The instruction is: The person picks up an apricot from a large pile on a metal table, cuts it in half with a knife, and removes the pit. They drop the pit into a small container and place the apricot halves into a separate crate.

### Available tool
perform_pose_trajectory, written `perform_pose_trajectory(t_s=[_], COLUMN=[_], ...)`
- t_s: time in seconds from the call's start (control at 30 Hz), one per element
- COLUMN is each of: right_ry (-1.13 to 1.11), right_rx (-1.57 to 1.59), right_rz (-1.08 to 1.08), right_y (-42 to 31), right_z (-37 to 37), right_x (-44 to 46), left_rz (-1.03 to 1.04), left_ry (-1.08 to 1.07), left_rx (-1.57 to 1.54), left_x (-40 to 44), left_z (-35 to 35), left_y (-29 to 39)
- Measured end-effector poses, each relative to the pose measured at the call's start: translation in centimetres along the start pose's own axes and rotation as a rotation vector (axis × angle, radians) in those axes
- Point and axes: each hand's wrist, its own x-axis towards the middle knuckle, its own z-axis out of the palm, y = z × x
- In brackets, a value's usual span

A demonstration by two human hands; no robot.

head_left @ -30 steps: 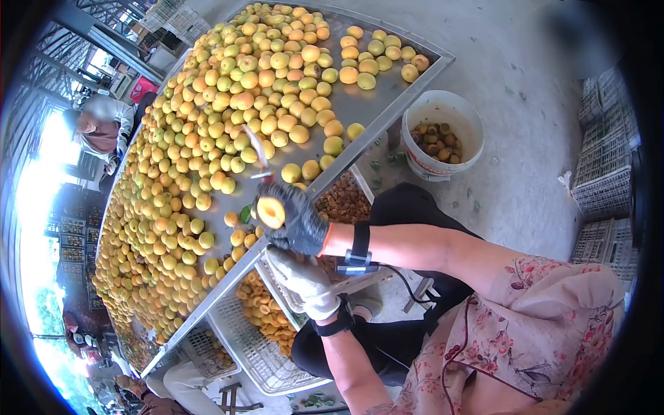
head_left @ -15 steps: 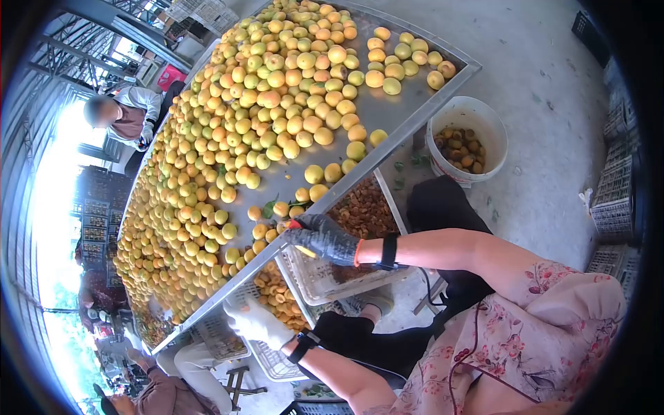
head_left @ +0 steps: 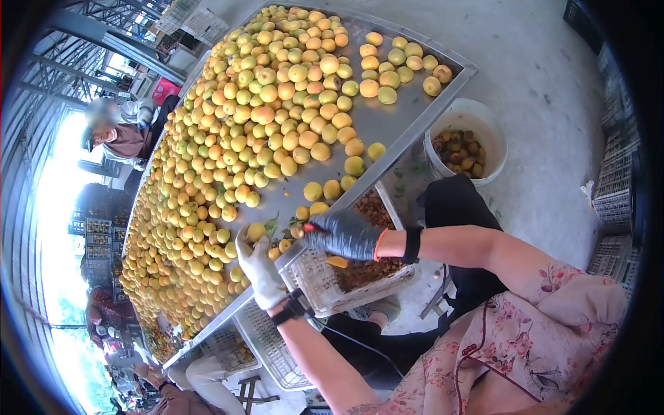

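Note:
My left hand [head_left: 261, 266], in a white glove, reaches over the metal table's edge. Its thumb and fingers close around a yellow apricot [head_left: 256, 232] at the front of the pile. My right hand [head_left: 339, 234], in a dark grey glove with an orange cuff, is closed just beside it, above a white crate [head_left: 325, 297]. Something red shows at its fingertips; the rest of what it grips is hidden. A yellow-orange piece [head_left: 337, 262] appears just below that glove; whether it is held cannot be made out. Brown pieces [head_left: 373, 209] fill much of the crate.
Apricots [head_left: 228, 145] cover much of the metal table [head_left: 398, 131], which has a raised rim. A white bucket [head_left: 494, 142] with darker fruit stands at its corner. Another white crate [head_left: 280, 363] is below the edge. One person [head_left: 131, 135] sits across the table; another [head_left: 187, 401] is nearby.
My left hand has risen from beside the crates to the table and closed on an apricot. My right hand has shifted slightly right, staying closed. The view has moved a little.

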Motion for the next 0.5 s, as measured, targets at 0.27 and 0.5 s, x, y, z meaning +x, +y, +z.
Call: perform_pose_trajectory(t_s=[0.27, 0.5], right_ry=[-0.131, -0.064], right_rx=[0.279, 0.381], right_rz=[-0.131, -0.233], right_y=[-0.9, -0.1], right_z=[0.9, 3.0], right_x=[-0.5, -0.8], left_rz=[0.009, -0.040], left_ry=[-0.137, -0.109], left_rx=[-0.268, -0.531], left_x=[-9.7, -10.2], left_z=[2.6, 1.4], left_y=[6.2, 4.5])
